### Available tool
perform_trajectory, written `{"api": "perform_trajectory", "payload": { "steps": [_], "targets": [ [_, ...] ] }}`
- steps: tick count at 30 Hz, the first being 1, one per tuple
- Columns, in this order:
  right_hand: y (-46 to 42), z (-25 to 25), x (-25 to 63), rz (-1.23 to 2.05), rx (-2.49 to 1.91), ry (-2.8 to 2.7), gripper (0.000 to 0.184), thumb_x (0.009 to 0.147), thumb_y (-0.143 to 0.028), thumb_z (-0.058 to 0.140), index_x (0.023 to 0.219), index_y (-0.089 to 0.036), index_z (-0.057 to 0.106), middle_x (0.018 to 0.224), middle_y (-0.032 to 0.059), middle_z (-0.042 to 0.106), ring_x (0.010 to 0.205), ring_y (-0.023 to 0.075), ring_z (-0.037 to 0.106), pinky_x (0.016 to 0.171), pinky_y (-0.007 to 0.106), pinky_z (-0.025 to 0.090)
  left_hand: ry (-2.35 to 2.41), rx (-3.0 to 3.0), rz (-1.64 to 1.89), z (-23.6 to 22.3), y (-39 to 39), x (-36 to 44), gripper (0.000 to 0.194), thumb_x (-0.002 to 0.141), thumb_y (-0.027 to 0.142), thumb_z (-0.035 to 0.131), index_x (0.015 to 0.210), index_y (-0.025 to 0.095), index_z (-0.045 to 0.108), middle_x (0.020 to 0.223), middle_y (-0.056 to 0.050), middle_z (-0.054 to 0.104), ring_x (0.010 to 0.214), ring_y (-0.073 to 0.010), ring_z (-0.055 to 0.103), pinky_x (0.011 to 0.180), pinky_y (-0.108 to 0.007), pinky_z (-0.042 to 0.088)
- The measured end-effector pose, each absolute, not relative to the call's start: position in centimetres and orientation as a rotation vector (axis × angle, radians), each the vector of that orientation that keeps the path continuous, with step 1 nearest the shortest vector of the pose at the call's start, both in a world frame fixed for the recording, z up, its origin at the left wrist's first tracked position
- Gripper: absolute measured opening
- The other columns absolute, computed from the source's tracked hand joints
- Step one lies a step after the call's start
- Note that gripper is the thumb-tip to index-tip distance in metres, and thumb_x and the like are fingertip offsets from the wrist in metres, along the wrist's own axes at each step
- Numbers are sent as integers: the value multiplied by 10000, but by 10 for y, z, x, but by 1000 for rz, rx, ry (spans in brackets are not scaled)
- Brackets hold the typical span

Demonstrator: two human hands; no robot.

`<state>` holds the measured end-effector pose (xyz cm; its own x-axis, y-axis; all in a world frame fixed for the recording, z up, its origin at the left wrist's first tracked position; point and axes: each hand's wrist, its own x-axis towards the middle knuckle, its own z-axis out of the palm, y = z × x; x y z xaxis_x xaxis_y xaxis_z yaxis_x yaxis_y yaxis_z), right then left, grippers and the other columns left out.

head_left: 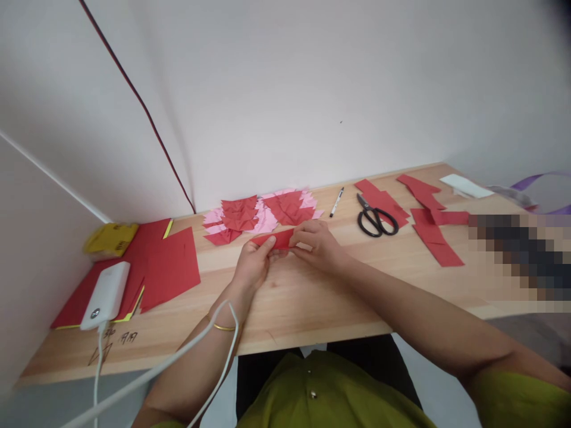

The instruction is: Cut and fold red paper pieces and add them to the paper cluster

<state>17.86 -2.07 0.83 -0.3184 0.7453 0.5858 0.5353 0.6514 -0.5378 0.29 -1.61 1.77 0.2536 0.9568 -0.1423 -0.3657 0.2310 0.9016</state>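
Between my two hands I hold a narrow strip of red paper (pixel 282 239) above the wooden table. My left hand (pixel 255 260) grips its left end, thumb on top. At the other end, the fingers of my right hand (pixel 319 246) pinch the paper; part of them is hidden behind it. Just beyond my hands lie piles of folded red paper pieces (pixel 241 213) and pink paper pieces (pixel 266 219) with jagged edges. Black-handled scissors (pixel 375 220) rest to the right, partly over red paper.
On the left, a white power bank (pixel 107 291) with a white cable sits on red paper sheets (pixel 172 270), near a yellow packet (pixel 111 239). A pen (pixel 338 202) lies by the wall. Red paper strips (pixel 437 241) spread at right, near a white slip (pixel 466 185).
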Motion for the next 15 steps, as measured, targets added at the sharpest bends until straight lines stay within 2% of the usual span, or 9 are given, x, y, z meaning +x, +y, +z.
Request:
{"api": "perform_trajectory", "payload": {
  "steps": [3, 9, 13, 15],
  "targets": [
    [-21, 7, 179, 198, -1006, -2063, 71, 817, -222, 598, 801, -227, 666, 844, 40, 628, 809, 173, 539, 802, 355, 317, 857, 839, 1103, 20, -16, 3, 328, 656, 349, 752, 870, 119, 659, 857, -95, 725, 785, -201, 680, 726, -347, 539],
    [-20, 4, 179, 192, -988, -2069, 93, 836, -244, 586, 806, -229, 672, 801, 32, 605, 771, 159, 518, 761, 329, 325, 853, 820, 1143, 22, -16, 3, 312, 650, 338, 761, 865, 139, 655, 872, -87, 728, 809, -203, 679, 702, -318, 532],
    [-21, 5, 177, 163, -990, -2038, 68, 813, -260, 613, 842, -226, 665, 844, 44, 594, 810, 180, 518, 790, 354, 353, 846, 822, 1128, 23, -16, 3, 317, 643, 339, 768, 854, 130, 657, 839, -85, 729, 749, -194, 682, 712, -332, 532],
    [-22, 7, 177, 176, -1010, -1953, 145, 785, -270, 641, 918, -213, 652, 918, 69, 573, 882, 208, 517, 821, 374, 382, 843, 819, 1110, 23, -16, 2, 328, 632, 337, 777, 848, 122, 656, 808, -85, 728, 687, -183, 678, 723, -348, 533]
  ]
}}
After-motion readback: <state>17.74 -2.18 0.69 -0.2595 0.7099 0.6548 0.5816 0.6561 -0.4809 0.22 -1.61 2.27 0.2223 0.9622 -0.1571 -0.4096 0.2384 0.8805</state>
